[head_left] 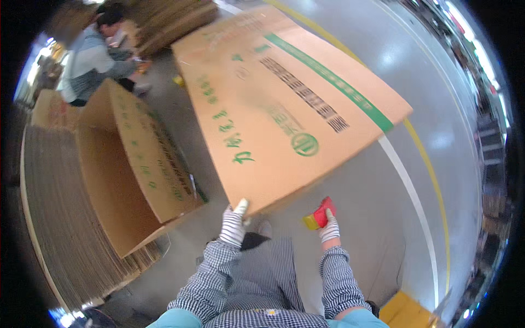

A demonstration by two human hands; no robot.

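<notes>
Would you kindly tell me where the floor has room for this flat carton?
The grey floor right of the flat carton, around the white and yellow lines, is bare. The left is crowded: an open box, stacked cardboard, a seated co-worker.

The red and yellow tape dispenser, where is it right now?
In the head view, the tape dispenser is in the right hand, low and right of centre, just under the near edge of the flattened cardboard box that the left hand grips.

At frame left I see an open cardboard box [128,175], a flattened stack [54,218], and perhaps a crouching person [93,60] upper left.
</notes>
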